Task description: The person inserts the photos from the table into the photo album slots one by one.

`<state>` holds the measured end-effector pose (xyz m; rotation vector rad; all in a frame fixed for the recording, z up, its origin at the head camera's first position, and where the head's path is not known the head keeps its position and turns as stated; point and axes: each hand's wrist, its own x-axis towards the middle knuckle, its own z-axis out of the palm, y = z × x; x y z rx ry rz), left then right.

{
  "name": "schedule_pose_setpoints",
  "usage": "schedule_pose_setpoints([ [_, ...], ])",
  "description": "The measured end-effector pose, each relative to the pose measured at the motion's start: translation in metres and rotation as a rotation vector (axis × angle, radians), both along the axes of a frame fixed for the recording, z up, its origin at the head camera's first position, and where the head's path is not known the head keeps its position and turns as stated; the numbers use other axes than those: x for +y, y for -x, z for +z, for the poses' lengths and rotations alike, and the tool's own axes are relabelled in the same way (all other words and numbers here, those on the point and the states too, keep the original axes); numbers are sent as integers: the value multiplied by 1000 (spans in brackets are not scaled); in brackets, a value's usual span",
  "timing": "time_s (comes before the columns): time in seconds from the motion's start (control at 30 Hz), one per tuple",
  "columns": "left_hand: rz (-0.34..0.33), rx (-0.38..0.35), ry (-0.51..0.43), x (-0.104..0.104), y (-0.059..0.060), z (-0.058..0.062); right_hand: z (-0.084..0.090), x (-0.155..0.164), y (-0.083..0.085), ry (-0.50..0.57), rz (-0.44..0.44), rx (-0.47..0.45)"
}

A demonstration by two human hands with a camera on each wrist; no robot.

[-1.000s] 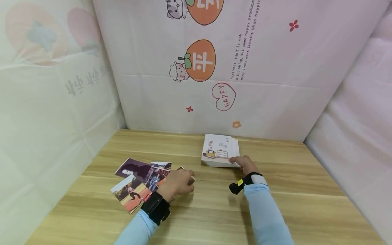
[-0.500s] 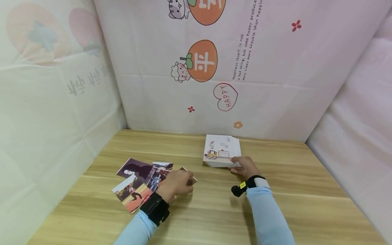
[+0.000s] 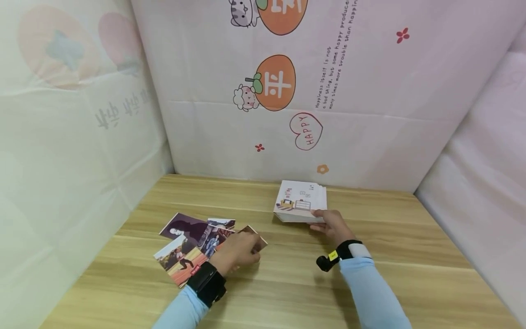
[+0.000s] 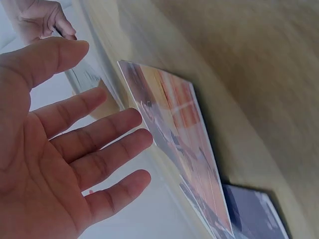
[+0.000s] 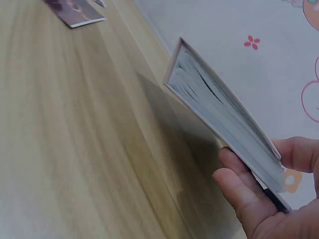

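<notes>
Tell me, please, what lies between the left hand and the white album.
In the head view, the corner of a photo shows just past the left hand; from there to the white album, only bare wooden table shows.

Extends a left forearm and a right forearm, both in light-blue sleeves, from the near side. Holds the left hand low at left, back upward, fingers relaxed and slightly spread. Grips with the right hand, farther and rightward, thumb above, fingers beneath.
</notes>
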<state>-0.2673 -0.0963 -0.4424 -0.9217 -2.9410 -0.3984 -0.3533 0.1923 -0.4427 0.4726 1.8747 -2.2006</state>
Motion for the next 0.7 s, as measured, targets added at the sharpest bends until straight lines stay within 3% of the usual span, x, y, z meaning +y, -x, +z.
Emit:
schedule_pose_setpoints([
  [0.23,-30,92,32,-5,-11,0,6,14,-21,5,32,33],
  [0.43,-28,105,59,-9,-25,-5,7,25,-45,-11,48,35],
  [0.7,-80,149,109,-13,-36,-9,1,31,-82,-41,127,69],
])
